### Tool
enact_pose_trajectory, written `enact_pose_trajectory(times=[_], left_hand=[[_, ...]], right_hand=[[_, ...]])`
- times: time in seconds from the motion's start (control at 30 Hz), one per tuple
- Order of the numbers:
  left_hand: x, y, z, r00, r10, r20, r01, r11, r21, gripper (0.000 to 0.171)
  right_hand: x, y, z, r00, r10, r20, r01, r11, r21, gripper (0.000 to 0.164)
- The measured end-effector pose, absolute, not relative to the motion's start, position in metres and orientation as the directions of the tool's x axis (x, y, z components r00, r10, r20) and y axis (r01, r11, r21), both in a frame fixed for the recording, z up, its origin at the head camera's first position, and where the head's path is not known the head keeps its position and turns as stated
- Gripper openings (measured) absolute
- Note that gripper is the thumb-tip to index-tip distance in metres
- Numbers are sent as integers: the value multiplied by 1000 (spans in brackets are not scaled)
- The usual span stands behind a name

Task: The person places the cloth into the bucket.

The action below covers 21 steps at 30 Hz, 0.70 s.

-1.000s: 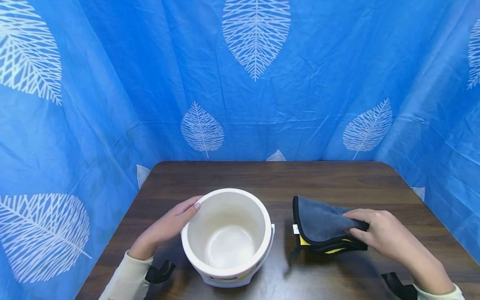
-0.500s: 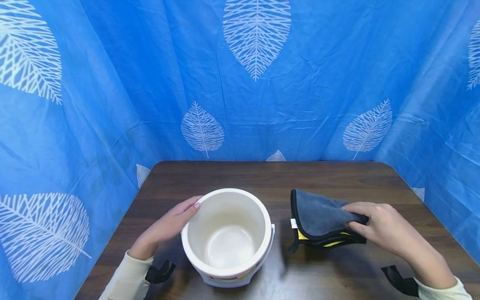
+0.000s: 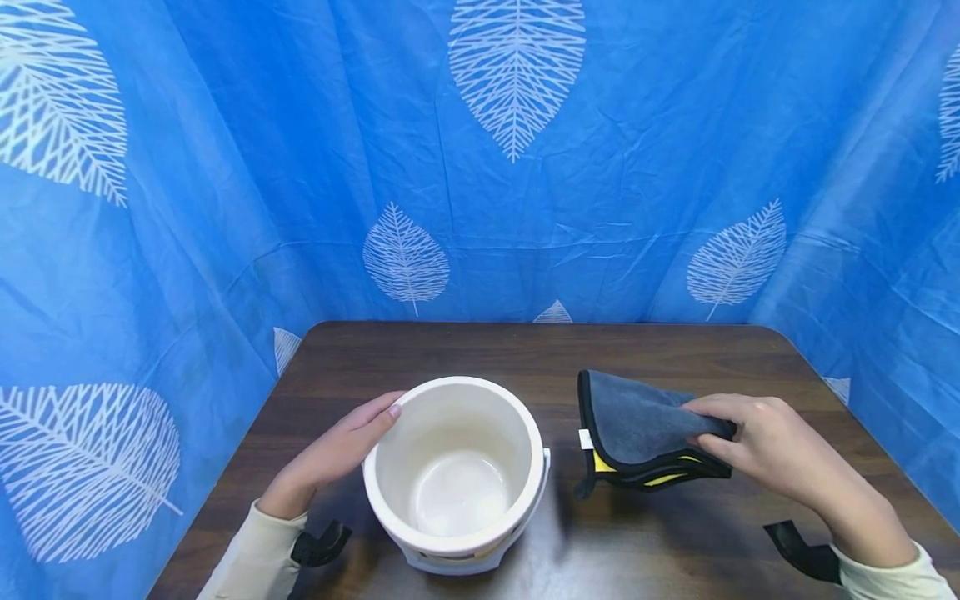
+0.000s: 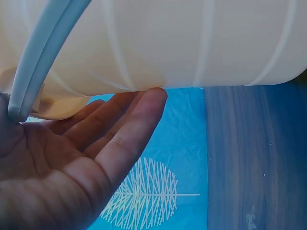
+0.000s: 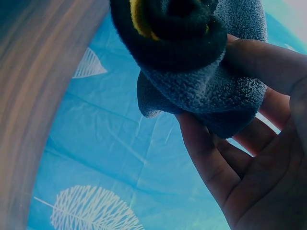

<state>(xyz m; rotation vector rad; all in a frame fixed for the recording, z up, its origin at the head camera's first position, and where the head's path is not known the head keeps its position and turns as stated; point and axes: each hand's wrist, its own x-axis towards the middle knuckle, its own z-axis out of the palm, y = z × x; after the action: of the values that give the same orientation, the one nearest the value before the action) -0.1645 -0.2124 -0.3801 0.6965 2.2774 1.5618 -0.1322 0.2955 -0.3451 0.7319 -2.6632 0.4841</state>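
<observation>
Grey cloth (image 3: 641,423), end-pinched by the right hand (image 3: 767,446), may be unfolded by sagging; the bucket (image 3: 452,429) is touched by the relaxed left hand (image 3: 339,448).

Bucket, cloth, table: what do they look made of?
Bucket: likely plastic, semi-gloss; smooth wall, small glints inside.
Cloth: plush textile, maybe microfibre, matte; fuzzy pile in the right wrist view.
Table: wood or wood-look laminate, satin; grain shows, surface reflects light.

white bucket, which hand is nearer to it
Left. The left hand touches the white bucket at its left side. The right hand is apart, off to the bucket's right, gripping a grey cloth.
</observation>
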Motion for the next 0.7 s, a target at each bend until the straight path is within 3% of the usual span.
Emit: enact_pose_trajectory(times=[0.7], left_hand=[[-163, -211, -378, -844, 537, 22, 215, 300, 929, 48]], right_hand=[[-131, 294, -338, -783, -429, 450, -571, 782, -248, 40]])
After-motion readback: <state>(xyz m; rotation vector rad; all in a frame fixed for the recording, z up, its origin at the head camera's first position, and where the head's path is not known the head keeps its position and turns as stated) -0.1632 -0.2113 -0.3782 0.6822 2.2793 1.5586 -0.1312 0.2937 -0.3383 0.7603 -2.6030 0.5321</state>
